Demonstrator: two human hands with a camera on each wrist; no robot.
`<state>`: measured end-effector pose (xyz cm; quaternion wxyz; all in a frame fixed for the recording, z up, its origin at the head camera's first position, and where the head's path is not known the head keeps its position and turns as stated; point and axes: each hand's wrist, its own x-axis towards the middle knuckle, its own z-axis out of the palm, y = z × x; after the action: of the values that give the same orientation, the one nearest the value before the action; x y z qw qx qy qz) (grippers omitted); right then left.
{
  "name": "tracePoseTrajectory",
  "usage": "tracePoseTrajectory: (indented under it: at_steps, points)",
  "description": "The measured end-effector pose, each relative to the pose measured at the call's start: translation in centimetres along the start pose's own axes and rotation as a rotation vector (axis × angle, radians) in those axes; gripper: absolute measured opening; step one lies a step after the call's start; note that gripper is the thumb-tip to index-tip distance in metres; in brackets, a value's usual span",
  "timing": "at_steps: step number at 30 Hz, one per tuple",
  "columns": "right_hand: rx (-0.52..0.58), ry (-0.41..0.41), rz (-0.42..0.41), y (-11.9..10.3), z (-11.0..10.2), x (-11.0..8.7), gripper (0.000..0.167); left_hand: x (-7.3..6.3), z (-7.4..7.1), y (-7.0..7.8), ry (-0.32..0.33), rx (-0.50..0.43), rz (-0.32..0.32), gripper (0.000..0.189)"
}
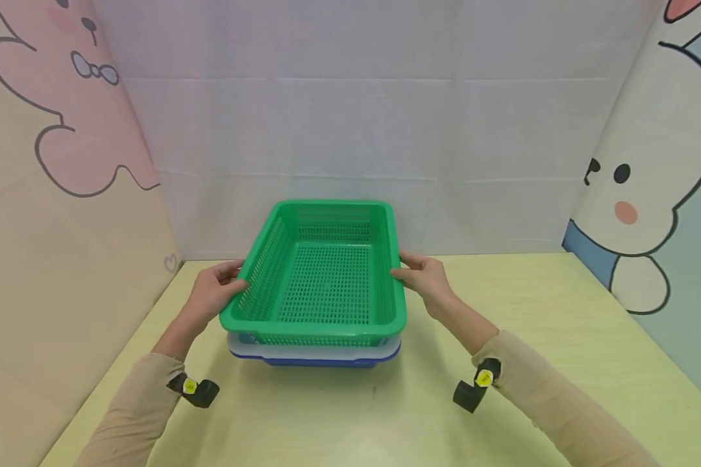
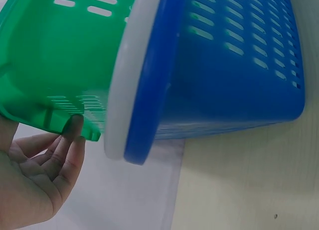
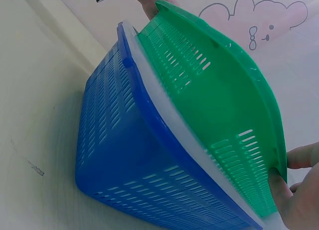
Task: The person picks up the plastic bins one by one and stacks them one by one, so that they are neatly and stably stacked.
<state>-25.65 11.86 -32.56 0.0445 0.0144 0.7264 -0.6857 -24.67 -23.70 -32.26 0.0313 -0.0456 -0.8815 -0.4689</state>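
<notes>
Both hands hold a green perforated plastic basket (image 1: 312, 327) by its long sides in the head view. My left hand (image 1: 210, 295) grips the left rim, thumb on top and fingers underneath. On the opposite rim, my right hand (image 1: 429, 279) has the same kind of grip. The green basket is partly nested in a basket with a white rim (image 2: 119, 110), and its walls show above that rim in both wrist views. Under the white rim, a blue basket (image 3: 114, 140) stands on the table. Nothing lies inside the green basket.
The pale wood-look table (image 1: 561, 337) runs under the stack. A white cloth backdrop (image 1: 473, 162) hangs behind it. Side panels with cartoon animals stand at left (image 1: 64, 259) and right (image 1: 695, 292). Each sleeve carries a black wrist camera.
</notes>
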Motion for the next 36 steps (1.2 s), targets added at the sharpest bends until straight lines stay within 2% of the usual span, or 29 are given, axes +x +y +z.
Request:
tracePoseTrajectory:
  at_steps: [17, 36]
  points:
    - [0.012, -0.005, 0.041, 1.9, 0.6, -0.1, 0.054, 0.2, 0.2, -1.8, -0.056, 0.074, 0.043, 0.050]
    - [-0.095, -0.044, -0.034, 2.7, 0.3, -0.5, 0.056, -0.1, 0.5, -2.3, -0.106, 0.097, 0.038, 0.053]
